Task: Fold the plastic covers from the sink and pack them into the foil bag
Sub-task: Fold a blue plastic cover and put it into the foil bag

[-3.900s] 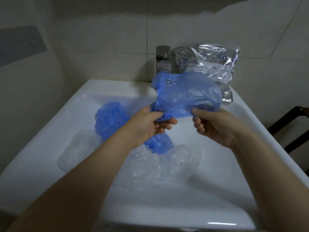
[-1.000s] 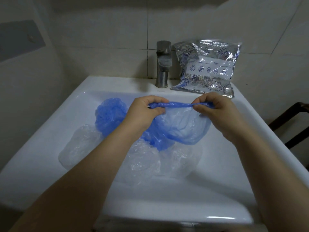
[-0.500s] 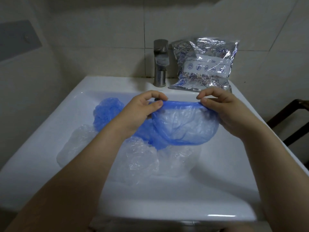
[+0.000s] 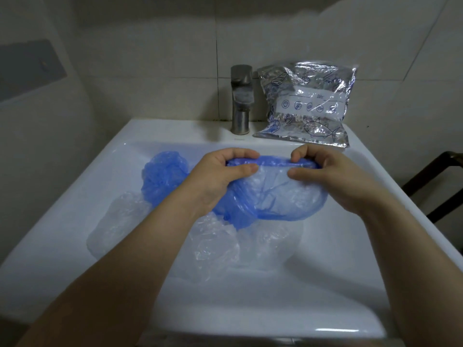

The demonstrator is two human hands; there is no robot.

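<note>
While both hands work above the basin, a blue plastic cover (image 4: 278, 196) hangs between them, its gathered rim stretched into a straight band. Left hand (image 4: 223, 176) pinches the rim's left end, fingers curled over the top, thumb pressed underneath. Right hand (image 4: 323, 174) pinches the right end in the same way, fingers hooked over the band, thumb below. The cover's pouch sags down from the rim, translucent, wrinkled, and its lower edge sits just above the pile in the sink (image 4: 375, 221).

In the basin: a 2nd blue cover (image 4: 164, 176) bunched up at the left rear, partly behind the left wrist. Clear plastic covers (image 4: 213, 244) lie crumpled beneath the forearms, spread from the left side toward the centre; their exact count cannot be told, as they overlap.

Foil bag (image 4: 308, 106) stands on the sink's back ledge at the right, leaning against the tiled wall (image 4: 150, 58), silver, with a white label and blue drawings of fish and shellfish. Whether its mouth is open cannot be told. Metal tap (image 4: 241, 98) stands just left of the bag, touching or nearly so. A dark chair frame (image 4: 436, 186) shows at the far right edge.
</note>
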